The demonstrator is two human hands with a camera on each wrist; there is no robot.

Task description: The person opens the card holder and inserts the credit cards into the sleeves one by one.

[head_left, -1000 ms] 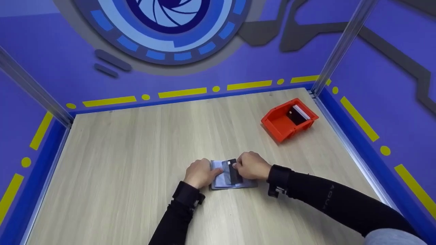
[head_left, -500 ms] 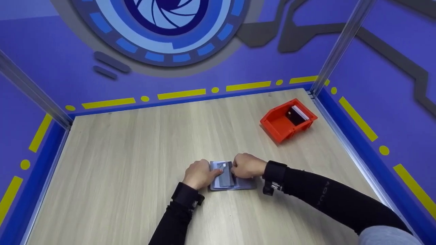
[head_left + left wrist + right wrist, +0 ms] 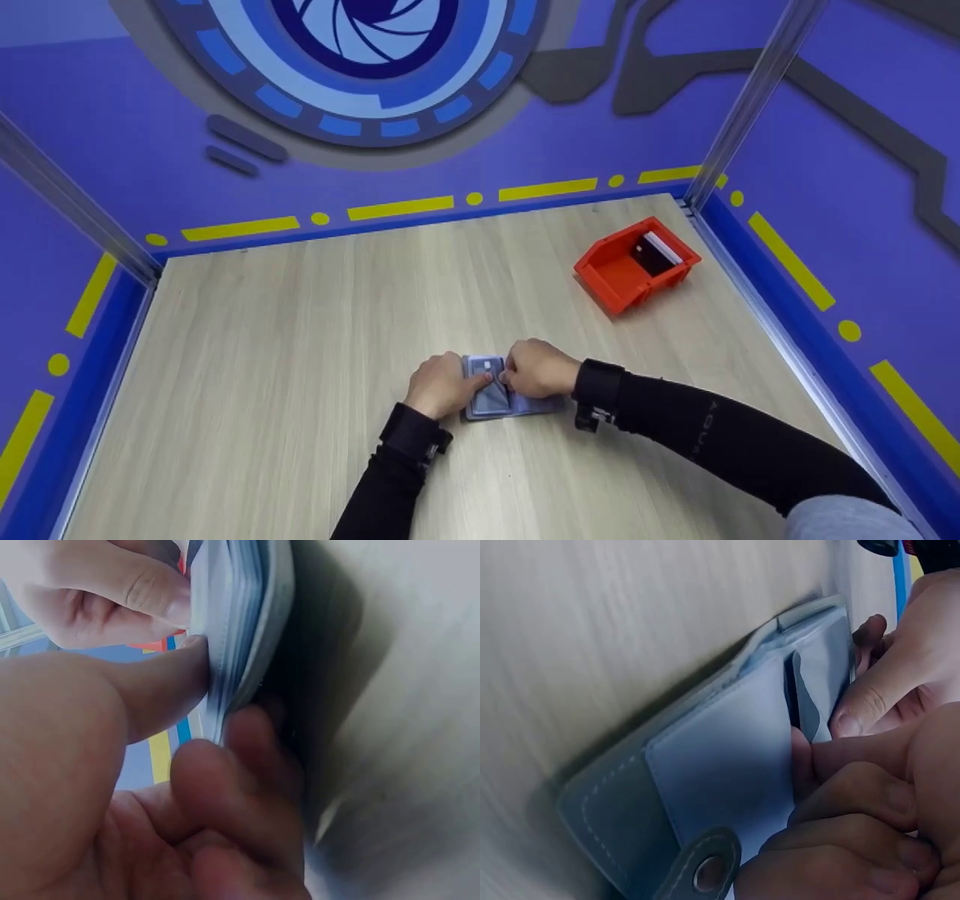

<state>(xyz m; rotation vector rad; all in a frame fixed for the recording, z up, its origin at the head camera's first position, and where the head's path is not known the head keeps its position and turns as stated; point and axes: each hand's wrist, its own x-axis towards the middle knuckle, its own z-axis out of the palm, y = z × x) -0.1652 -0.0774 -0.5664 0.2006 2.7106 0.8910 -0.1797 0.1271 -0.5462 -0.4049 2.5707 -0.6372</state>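
A grey card holder [image 3: 538,406] lies spread on the table, its clear sleeves showing and a snap strap [image 3: 709,870] at one side. My left hand [image 3: 441,384] grips its left side, thumb on top of the sleeve stack and fingers curled at the cover's edge. A dark card [image 3: 489,397] with a light chip mark lies mostly inside the top left sleeve. At that sleeve's opening, my right hand [image 3: 541,369] pinches the card's right edge between thumb and forefinger, the other fingers curled. In the right wrist view the fingers partly hide the card edge.
An orange bin [image 3: 615,281] stands at the back right of the wooden table [image 3: 300,337], with several cards [image 3: 656,253] leaning inside it. Blue printed walls [image 3: 420,180] enclose the back and sides.
My right hand has moved left, sliding the card from partly outside the sleeve to mostly inside it. The left hand stays on the card holder.
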